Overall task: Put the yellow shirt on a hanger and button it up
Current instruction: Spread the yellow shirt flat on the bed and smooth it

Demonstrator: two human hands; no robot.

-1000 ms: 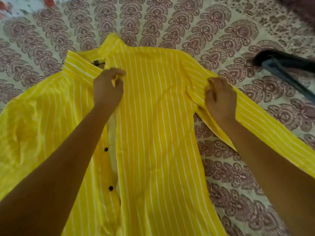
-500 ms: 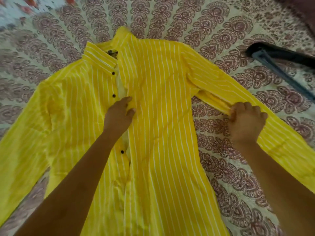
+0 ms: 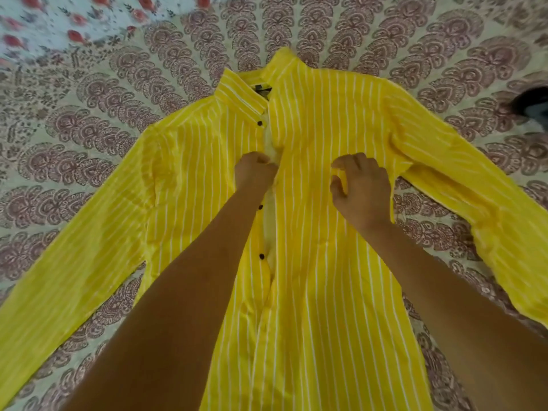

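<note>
The right hand [image 3: 361, 185] is now off the sleeve [image 3: 474, 173] and on the chest panel, near the left hand [image 3: 255, 170]. Each grip pinches cloth of the yellow white-striped shirt [image 3: 320, 292], which lies flat mid-frame on the patterned bedspread [image 3: 89, 114]. The black buttons [image 3: 261, 207] are undone; hanging and buttoning both remain.

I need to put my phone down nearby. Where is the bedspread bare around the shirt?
Widest bare bedspread: up-left of the collar, above the spread sleeve. Narrow wedges lie between each sleeve and the shirt body. The middle is crowded: left hand and right hand pinch the shirt front. A blurred dark object sits at the right edge.
</note>
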